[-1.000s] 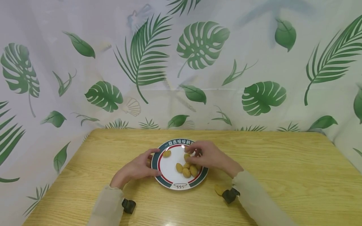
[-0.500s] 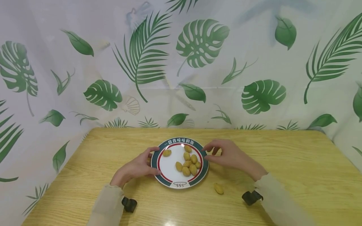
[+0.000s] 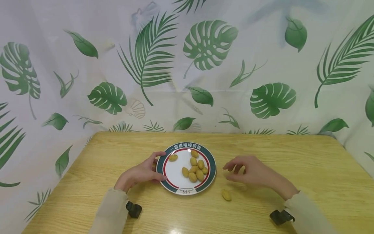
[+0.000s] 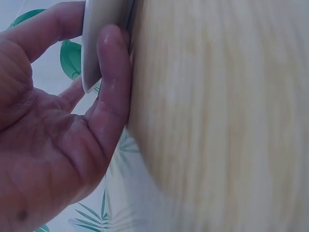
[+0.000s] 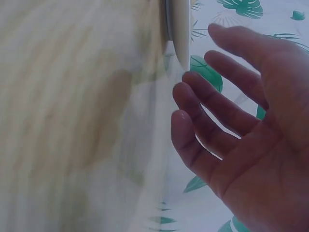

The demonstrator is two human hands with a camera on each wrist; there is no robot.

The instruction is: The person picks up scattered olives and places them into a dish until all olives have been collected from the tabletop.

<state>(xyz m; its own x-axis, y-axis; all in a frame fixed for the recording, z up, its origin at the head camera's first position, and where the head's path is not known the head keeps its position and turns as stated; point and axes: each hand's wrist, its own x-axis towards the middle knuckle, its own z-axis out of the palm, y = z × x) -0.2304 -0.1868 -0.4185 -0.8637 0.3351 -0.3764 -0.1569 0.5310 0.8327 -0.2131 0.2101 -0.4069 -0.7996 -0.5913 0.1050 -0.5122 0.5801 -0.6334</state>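
The round plate (image 3: 175, 174), white with a dark green rim and a red ring, stands on the table. Several small yellow oval fruits (image 3: 200, 175) are bunched in its right half, and one fruit (image 3: 173, 157) lies apart at the upper left. My left hand (image 3: 143, 171) holds the plate's left rim, thumb at the near side and fingers farther round; in the left wrist view the plate's edge (image 4: 91, 58) sits between the digits. To the right, my right hand (image 3: 251, 171) hovers with relaxed fingers and nothing in them. Below its fingertips lies a loose fruit (image 3: 226, 195).
The wooden table (image 3: 304, 175) extends on both sides of the plate. Behind it hangs a white curtain (image 3: 222, 100) printed with green leaves. A small black wrist camera (image 3: 133, 209) is on the left sleeve, another wrist camera (image 3: 281, 217) on the right.
My right hand has drawn away from the fruits on the plate, rightward and slightly nearer, uncovering them and the loose fruit on the table. The left hand keeps its place on the rim.
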